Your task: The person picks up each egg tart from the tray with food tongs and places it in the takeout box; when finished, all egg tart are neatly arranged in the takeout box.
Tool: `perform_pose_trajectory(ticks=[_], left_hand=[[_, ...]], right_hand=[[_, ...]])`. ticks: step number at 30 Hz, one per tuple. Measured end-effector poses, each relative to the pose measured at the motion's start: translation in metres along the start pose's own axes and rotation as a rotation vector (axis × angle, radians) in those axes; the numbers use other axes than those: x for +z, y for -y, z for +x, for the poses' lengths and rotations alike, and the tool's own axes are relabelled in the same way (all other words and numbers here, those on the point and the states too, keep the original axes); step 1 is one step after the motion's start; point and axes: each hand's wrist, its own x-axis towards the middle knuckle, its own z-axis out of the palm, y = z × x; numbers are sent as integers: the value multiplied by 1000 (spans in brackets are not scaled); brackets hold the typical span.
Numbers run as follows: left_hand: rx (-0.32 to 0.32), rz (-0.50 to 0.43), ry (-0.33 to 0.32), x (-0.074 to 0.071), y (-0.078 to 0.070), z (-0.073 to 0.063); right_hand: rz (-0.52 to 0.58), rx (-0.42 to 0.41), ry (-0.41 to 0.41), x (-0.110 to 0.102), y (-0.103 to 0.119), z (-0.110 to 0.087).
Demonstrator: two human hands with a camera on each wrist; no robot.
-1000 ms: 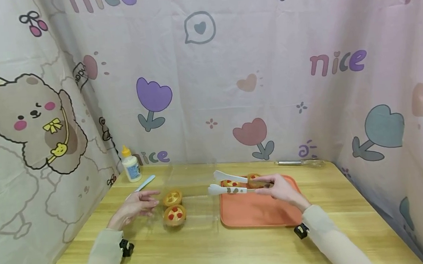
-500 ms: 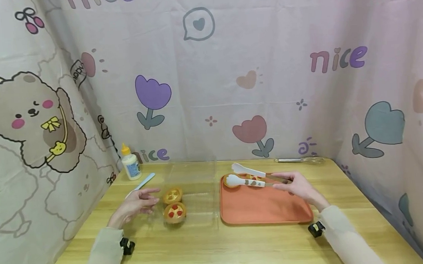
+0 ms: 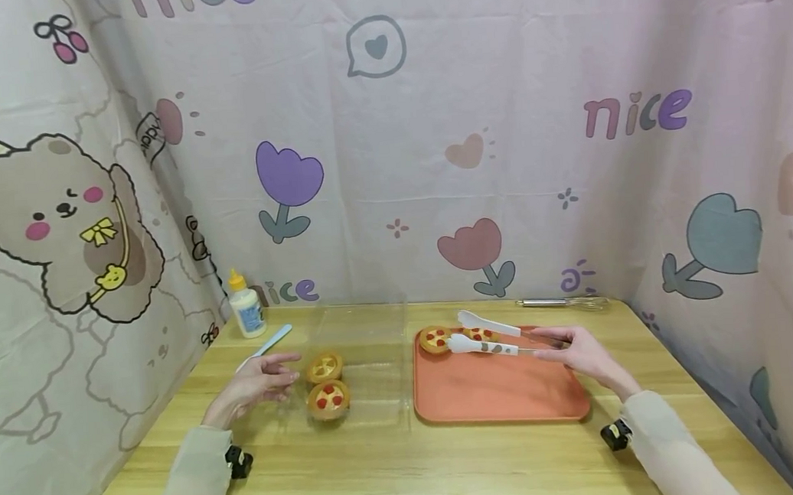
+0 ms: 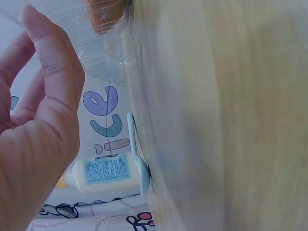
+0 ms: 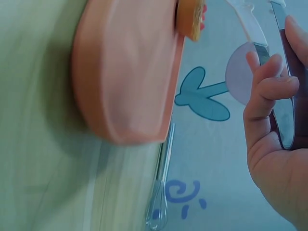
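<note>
My right hand (image 3: 576,351) grips a pair of tongs (image 3: 489,347) with white, patterned heads and metal arms. The tongs' tips are spread with nothing between them, above the back of the orange tray (image 3: 503,393). A tart with red pieces (image 3: 435,340) sits at the tray's back left corner; beside it a second tart (image 3: 479,336) is partly hidden by the tongs. My left hand (image 3: 254,386) has loosely bent fingers, right at the left side of a clear plastic box (image 3: 380,402). Inside that box stand a yellow-topped tart (image 3: 325,367) and a red-dotted tart (image 3: 329,400).
Behind my left hand lie a pale blue spatula-like tool (image 3: 275,340) and a white bottle with a yellow cap (image 3: 246,308). A wire whisk (image 3: 562,304) lies along the table's back edge. A patterned curtain (image 3: 391,163) hangs behind and at both sides.
My right hand has drawn the tongs rightward from the tray's left edge, and their tips now leave the back left tart uncovered. My left hand has stayed in place.
</note>
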Motion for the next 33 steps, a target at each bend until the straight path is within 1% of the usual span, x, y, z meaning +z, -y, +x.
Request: perform_pose_trajectory(ticks=[2,4,7,15,20,22,28,33], left_hand=[[-1,2,-3,-1,1,0],[-2,4,-4,-1,0,0],[-7,11,-13,0,-1,0],[-7,26,-10,0,-3,-1],[-6,15,-9,0,-2,-2],[-3,9,-9,0,-2,-2],[22,6,4,0,-3,-3],[7,-9,-2,1,-4,-5]], right_hand=[[17,6,2,-3,-2,-1],[39,45,-11,-5,-5,-2],[39,63,-24,-8,-6,-3],[-34,59,-77,-12,-10,-2],[-25,75,-80,-13,-14,-2],[-11,94,-83,-13,-15,-1],[-5,139,-72,-10,-20,1],[-31,131,-72,-5,-22,2]])
